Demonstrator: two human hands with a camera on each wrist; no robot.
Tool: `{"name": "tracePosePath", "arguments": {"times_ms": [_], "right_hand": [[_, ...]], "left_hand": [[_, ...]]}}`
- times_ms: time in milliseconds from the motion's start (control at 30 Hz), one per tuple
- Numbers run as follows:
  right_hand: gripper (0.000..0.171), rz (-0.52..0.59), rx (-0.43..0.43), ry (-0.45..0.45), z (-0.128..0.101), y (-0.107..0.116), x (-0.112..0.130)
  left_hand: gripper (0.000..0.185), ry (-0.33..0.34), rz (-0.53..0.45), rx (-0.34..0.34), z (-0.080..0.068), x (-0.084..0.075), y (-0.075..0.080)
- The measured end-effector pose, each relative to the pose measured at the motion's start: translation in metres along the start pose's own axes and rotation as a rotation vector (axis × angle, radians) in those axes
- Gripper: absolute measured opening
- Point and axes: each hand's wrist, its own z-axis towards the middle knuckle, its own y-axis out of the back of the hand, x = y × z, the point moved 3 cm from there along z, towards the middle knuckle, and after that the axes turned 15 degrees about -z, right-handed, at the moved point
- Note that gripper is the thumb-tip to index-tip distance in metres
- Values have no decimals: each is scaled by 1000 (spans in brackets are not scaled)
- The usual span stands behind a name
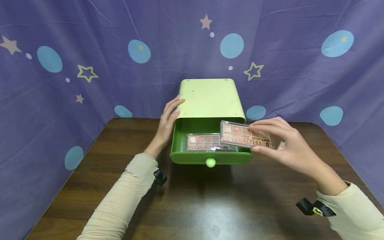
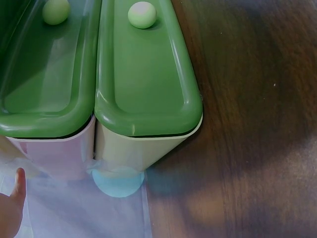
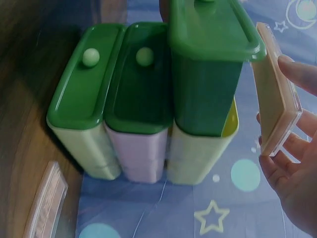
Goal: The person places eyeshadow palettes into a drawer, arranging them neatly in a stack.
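Nearest: cream right sleeve (image 1: 357, 205), in front and right of open drawer (image 1: 187, 158). Beyond cuff, pinches clear-lidded palette (image 1: 240, 135) between thumb and fingers of right hand (image 1: 291, 145), tilted above drawer's right front corner. Inside drawer, behind its front: second palette (image 1: 199, 142). Left of drawer, touches left edge of pale green case (image 1: 211, 96) with left hand (image 1: 166, 123), fingers loosely spread. Below drawer: two closed green drawers (image 3: 138, 99). Low to drawer's right, on wood table (image 1: 210, 213): third palette (image 3: 47, 203). Behind drawer: purple starred curtain (image 1: 183, 50).

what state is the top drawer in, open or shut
Open: the top drawer juts out from its light green housing, its green inside showing, with a palette in it.
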Motion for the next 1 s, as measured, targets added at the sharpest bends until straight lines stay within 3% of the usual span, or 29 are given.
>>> {"name": "tracePosePath", "arguments": {"times_ms": [500,767,1000], "right_hand": [[48,68,109,42,30,-33,14],[42,66,240,75,46,-48,17],[41,54,322,37,51,-53,15]], "left_hand": [[44,7,-3,0,2,2,-1],[45,10,6,-10,1,2,1],[44,6,6,-8,0,2,0]]}}
